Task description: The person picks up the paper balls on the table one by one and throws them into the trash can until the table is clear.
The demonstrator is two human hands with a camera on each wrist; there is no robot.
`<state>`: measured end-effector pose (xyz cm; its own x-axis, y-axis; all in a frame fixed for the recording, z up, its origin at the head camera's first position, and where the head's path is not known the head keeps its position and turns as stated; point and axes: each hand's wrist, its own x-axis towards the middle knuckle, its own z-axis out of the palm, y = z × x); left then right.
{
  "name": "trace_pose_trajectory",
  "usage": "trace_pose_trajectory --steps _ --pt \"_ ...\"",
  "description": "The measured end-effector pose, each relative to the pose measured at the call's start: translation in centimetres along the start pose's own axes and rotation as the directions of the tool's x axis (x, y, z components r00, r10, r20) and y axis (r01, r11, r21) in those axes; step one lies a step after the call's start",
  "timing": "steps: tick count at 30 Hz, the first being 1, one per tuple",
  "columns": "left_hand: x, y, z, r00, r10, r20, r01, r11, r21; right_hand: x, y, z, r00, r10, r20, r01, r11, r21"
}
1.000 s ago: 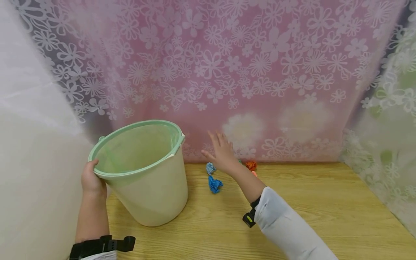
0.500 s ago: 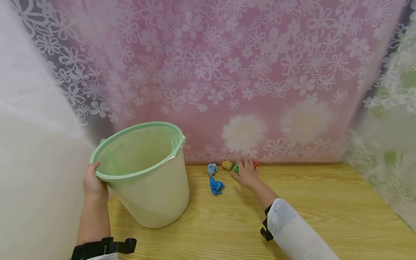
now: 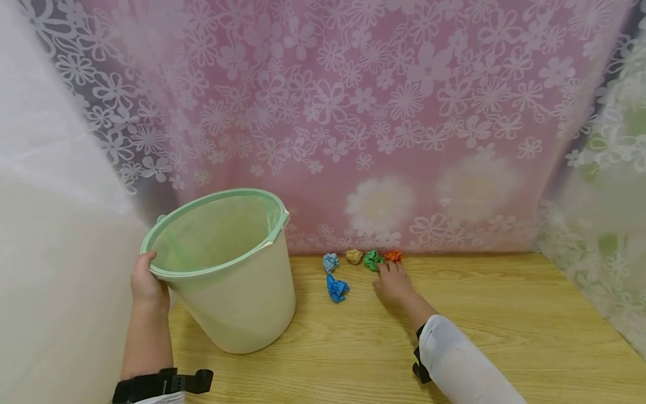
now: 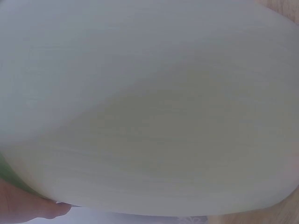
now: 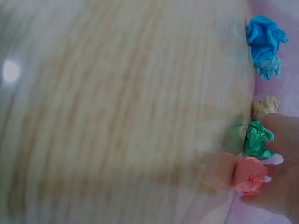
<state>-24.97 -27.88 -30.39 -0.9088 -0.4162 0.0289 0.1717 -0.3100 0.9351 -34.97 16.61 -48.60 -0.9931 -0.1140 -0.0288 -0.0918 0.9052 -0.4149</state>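
Note:
My left hand (image 3: 149, 283) grips the green rim of a cream bucket (image 3: 247, 303), thumb over the edge; the bucket leans left. In the left wrist view the bucket wall (image 4: 149, 116) covers nearly everything, with part of the hand (image 4: 28, 205) at the lower left. My right hand (image 3: 396, 283) is down at the table around a coral crumpled paper ball (image 5: 251, 175), its fingers on either side of it. That ball is hidden under the hand in the head view. Close by lie a green paper ball (image 3: 373, 260) and an orange paper ball (image 3: 393, 256).
Left of the right hand lie a tan paper ball (image 3: 354, 256), a light blue paper ball (image 3: 330, 262) and a darker blue one (image 3: 337, 288). A pink flowered curtain (image 3: 353, 140) closes off the back of the wooden table (image 3: 479, 325); a white sheet (image 3: 60, 252) hangs at left.
From raised above the balls, my right hand has come down and to the right, then drawn back slightly onto the coral one. The left hand and bucket have barely moved.

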Motion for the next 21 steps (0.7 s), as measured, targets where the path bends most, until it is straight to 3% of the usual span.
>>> trace_pose_trajectory --steps 14,21 --pt "-0.1 -0.1 0.0 1.000 0.006 0.010 -0.006 1.000 0.001 -0.6 0.8 0.7 0.993 -0.100 -0.069 0.087 0.982 -0.167" --pt "0.0 -0.1 0.0 1.000 0.020 0.012 -0.020 1.000 -0.006 -1.0 0.7 0.9 0.981 -0.163 -0.104 0.131 0.956 -0.261"
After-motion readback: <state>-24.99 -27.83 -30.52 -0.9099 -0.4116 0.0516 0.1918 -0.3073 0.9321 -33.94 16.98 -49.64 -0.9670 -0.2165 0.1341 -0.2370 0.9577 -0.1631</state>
